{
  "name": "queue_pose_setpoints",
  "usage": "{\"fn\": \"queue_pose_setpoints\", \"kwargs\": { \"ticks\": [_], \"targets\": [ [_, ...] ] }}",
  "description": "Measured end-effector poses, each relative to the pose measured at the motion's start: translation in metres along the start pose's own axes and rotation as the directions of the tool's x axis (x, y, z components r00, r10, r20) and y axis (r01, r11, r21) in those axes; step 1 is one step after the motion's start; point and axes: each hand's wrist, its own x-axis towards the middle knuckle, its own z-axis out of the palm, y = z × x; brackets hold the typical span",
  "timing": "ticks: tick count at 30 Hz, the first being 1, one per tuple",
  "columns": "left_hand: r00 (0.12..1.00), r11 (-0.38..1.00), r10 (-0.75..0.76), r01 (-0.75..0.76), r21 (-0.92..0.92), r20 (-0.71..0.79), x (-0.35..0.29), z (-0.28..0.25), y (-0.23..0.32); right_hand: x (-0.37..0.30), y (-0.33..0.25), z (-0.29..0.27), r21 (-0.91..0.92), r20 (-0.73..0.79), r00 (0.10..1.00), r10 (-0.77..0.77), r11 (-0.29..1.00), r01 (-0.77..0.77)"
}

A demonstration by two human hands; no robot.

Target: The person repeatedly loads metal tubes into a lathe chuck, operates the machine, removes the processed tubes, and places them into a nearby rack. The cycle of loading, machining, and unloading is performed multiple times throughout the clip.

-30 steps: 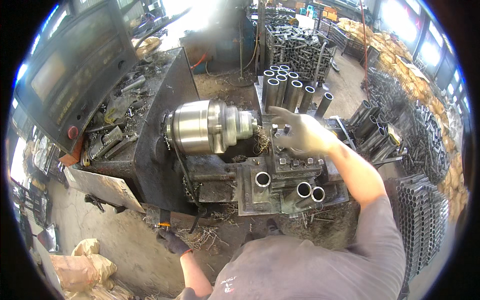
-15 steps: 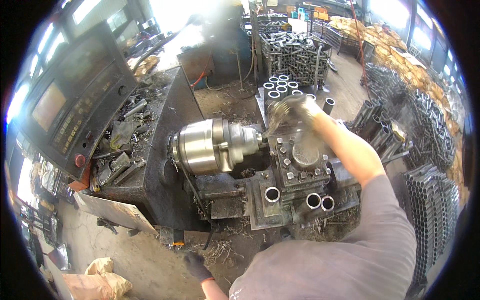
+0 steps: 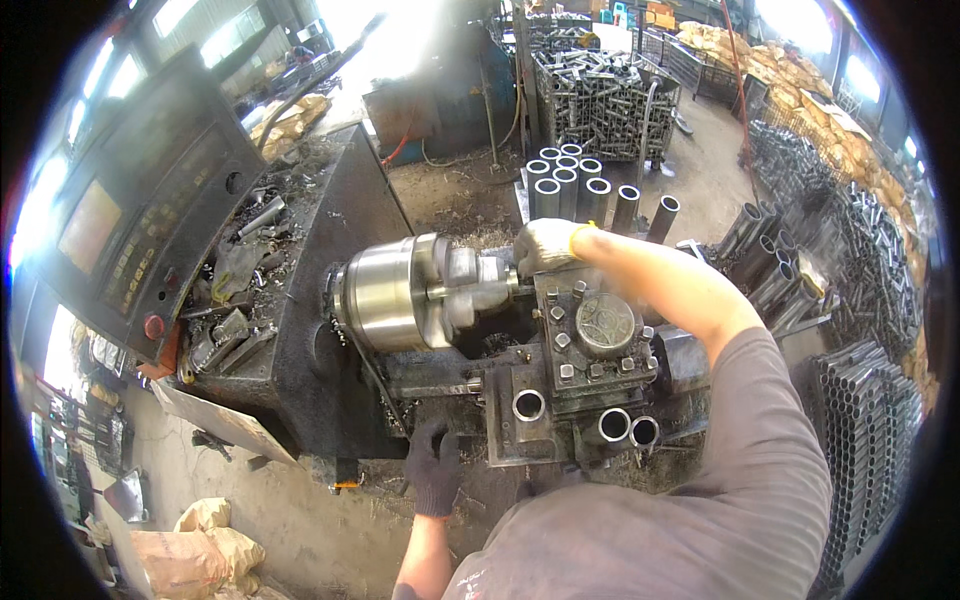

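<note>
My right hand (image 3: 548,246), in a pale glove, is over the far side of the lathe's tool post (image 3: 603,325), just right of the chuck. Its fingers are curled; whatever they hold is hidden. The shiny steel chuck (image 3: 385,295) has its jaws (image 3: 462,290) facing the tool post. In a black glove, my left hand (image 3: 434,468) is raised at the front of the machine, close to a dark lever (image 3: 380,385). Its fingers blend into the dark metal, so their grip is unclear. Short steel tubes (image 3: 614,425) stand on the near part of the carriage.
Several cut steel tubes (image 3: 566,185) stand upright beyond the tool post. A control panel (image 3: 130,225) with a red button rises at the left. Behind is a wire cage of metal parts (image 3: 605,105). Stacked tubes (image 3: 868,430) line the right side, and sacks (image 3: 195,550) lie lower left.
My right hand has moved left and down, toward the chuck jaws. My left hand has risen from the lower edge to the machine's front. The chuck jaws look turned.
</note>
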Motion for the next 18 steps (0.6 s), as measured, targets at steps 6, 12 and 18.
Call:
{"fn": "queue_pose_setpoints", "kwargs": {
  "ticks": [6, 12, 18],
  "targets": [
    [0.747, 0.692, 0.659, -0.646, 0.320, 0.083, 0.102, 0.041, 0.077, 0.025, 0.006, 0.030, 0.119, 0.218, 0.972, 0.090, 0.986, -0.118],
    [0.609, 0.392, 0.758, -0.712, 0.583, 0.234, 0.208, 0.138, 0.107, 0.038, 0.051, 0.050, 0.203, 0.298, 0.954, -0.020, 0.978, -0.044],
    [0.717, 0.321, 0.687, -0.446, 0.835, 0.119, 0.219, 0.186, 0.089, -0.050, 0.129, 0.052, 0.099, 0.463, 0.884, 0.069, 0.987, -0.129]
  ]
}}
